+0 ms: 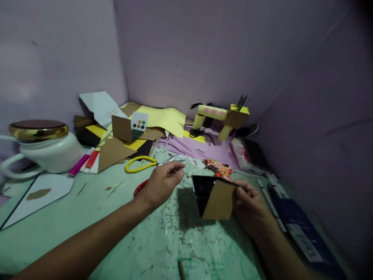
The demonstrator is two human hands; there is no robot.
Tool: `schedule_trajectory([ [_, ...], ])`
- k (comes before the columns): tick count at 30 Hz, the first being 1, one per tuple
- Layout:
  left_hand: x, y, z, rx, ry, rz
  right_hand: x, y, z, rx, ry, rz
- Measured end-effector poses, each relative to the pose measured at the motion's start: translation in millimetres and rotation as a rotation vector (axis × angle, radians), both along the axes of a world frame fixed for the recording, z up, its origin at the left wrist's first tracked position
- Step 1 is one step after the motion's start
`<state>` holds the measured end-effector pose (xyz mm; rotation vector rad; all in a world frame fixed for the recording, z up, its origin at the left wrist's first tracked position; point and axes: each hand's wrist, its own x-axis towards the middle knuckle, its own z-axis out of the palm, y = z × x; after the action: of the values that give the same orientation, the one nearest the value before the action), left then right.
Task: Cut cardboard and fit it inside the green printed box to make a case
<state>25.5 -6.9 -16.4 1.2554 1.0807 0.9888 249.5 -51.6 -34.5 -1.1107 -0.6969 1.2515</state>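
Observation:
My right hand (250,203) pinches a folded piece of card (214,199), black on one face and brown on the other, and holds it upright just above the green table (87,210). My left hand (163,182) hovers to the left of the card with its fingers curled together, and I cannot make out anything in them. Under and beside that hand lie yellow-handled scissors (140,164) and a red-handled tool (139,188).
A white pot with a gold lid (40,146) stands at the left. Loose card and paper sheets (163,118) pile at the back, with a yellow paper animal (221,116) beside them. Markers (84,161), a patterned paper piece (220,168) and a dark book (303,229) lie around.

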Motion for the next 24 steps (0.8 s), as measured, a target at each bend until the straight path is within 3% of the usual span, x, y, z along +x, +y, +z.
schedule_trajectory([
  [7, 16, -9, -3.7, -0.257, -0.342, -0.214, -11, -6, -5.5, -0.044, -0.079, 0.018],
  [11, 17, -15, -5.8, -0.253, -0.395, -0.247, -18, -9, -5.7, -0.102, -0.415, -0.079],
  [15, 20, -22, -9.6, -0.195, -0.342, -0.303, -28, -10, -6.3, 0.031, -0.616, -0.134],
  [18, 26, -26, -15.4, -0.130, -0.277, -0.247, -31, -12, -11.6, 0.106, -0.655, -0.145],
  [24, 29, -19, -18.3, -0.086, -0.190, -0.118, -28, -12, -8.0, 0.071, -0.707, -0.030],
])
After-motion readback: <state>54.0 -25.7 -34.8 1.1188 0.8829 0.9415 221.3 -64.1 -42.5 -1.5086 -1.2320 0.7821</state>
